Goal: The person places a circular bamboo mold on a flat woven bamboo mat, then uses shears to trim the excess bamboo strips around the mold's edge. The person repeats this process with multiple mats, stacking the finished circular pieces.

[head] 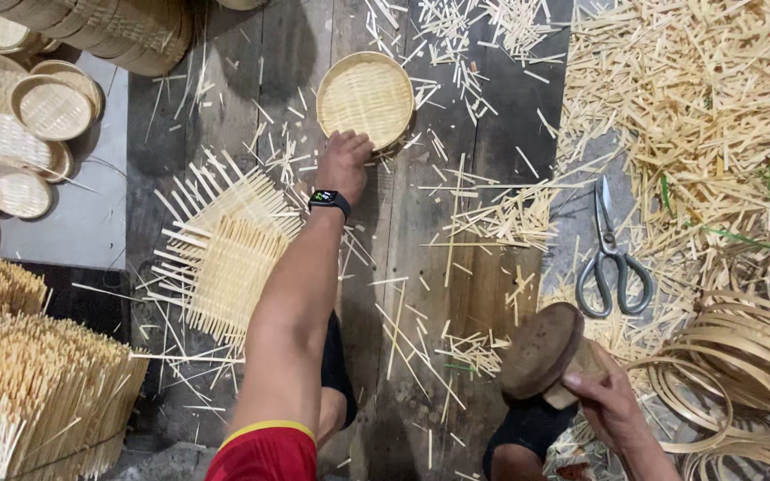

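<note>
Nearest the wearer, at about five o'clock, the right hand (612,405) is wrapped around the handle of a round wooden mallet (541,349), its worn, dark face tilted up and to the left. Just beyond it, toward three o'clock, lie a stack of thin bamboo hoops (741,374) and a pair of steel scissors (612,258) resting on loose bamboo offcuts (697,116). At nine o'clock, bundled bamboo sticks (37,374) stand on end, and beside the forearm lie woven bamboo mats (225,258) with untrimmed ends sticking out.

Farther out, at twelve o'clock, the left hand (345,165), a smartwatch (329,199) on its wrist, reaches across the dark plank floor (421,267); its fingertips rest on the near rim of a round woven bamboo tray (365,96), the fingers only lightly curled, not closed round it. Finished trays (24,134) are piled at ten o'clock.

To handle this well, I judge the fingers should hook fully over the rim before pulling, so the light tray slides flat instead of tipping, while the mallet stays clear of the weave.
</note>
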